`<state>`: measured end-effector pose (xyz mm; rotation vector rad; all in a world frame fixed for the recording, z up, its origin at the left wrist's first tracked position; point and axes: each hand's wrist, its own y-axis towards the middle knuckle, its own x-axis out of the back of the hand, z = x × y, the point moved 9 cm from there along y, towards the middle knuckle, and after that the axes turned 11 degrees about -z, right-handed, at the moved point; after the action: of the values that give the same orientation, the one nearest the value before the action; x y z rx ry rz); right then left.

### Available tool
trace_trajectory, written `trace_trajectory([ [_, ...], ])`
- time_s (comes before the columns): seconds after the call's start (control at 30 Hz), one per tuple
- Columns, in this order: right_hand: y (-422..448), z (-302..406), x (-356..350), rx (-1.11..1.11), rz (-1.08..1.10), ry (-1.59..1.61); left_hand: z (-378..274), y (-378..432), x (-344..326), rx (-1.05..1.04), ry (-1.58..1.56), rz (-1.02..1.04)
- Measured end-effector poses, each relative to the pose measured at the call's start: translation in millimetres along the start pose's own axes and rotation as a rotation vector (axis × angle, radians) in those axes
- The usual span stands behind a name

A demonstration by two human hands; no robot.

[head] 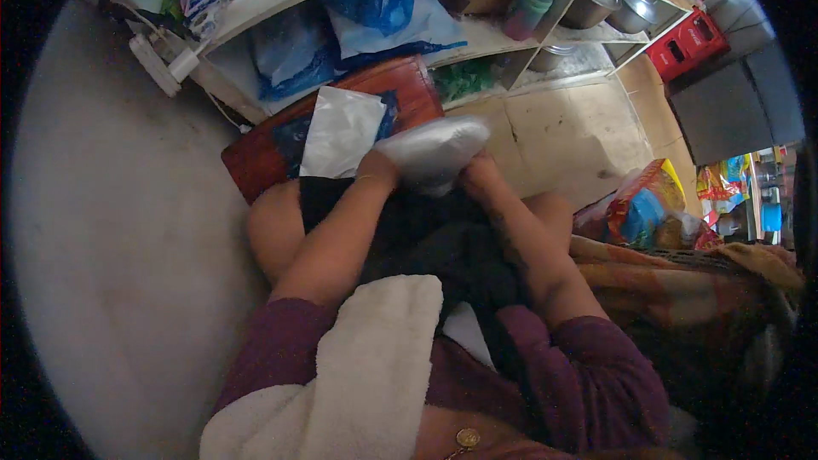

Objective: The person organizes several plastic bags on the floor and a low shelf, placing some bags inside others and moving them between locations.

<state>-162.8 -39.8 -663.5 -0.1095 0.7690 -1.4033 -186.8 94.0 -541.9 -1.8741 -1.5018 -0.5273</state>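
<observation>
A pale, translucent plastic bag, puffed out and blurred, is held above my lap between both hands. At its left end is my left hand, its fingers mostly hidden by the bag. My right hand grips the lower right edge. Just beyond my left hand, a flat stack of white plastic bags lies on dark blue plastic atop a reddish-brown wooden table. A black cloth covers my lap beneath the bag.
Shelves ahead hold blue-and-white plastic packs and metal pots. A white power strip hangs at the left wall. To the right are a red crate, a colourful plastic sack and a plaid blanket.
</observation>
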Motion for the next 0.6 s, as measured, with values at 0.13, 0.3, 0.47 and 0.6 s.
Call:
trace_trajectory([
  [0.13, -30.6, 27.5, -5.9, 0.014, 0.049, -0.201, 29.1, -23.2, 28.8, -0.090, 0.158, -0.034],
  [0.3, -48.2, 37.6, -3.0, 0.189, 0.115, -0.374, 26.8, -35.6, 39.8, -0.251, -0.106, 0.026],
  [0.47, -42.9, 23.1, -5.3, 0.280, -0.168, -1.125, 70.9, -16.3, 16.0, 0.001, 0.315, 0.008],
  [0.6, -52.6, 30.2, -16.3, 0.535, -0.001, -1.037, 75.2, -2.8, 57.3, 0.141, 0.361, -0.180],
])
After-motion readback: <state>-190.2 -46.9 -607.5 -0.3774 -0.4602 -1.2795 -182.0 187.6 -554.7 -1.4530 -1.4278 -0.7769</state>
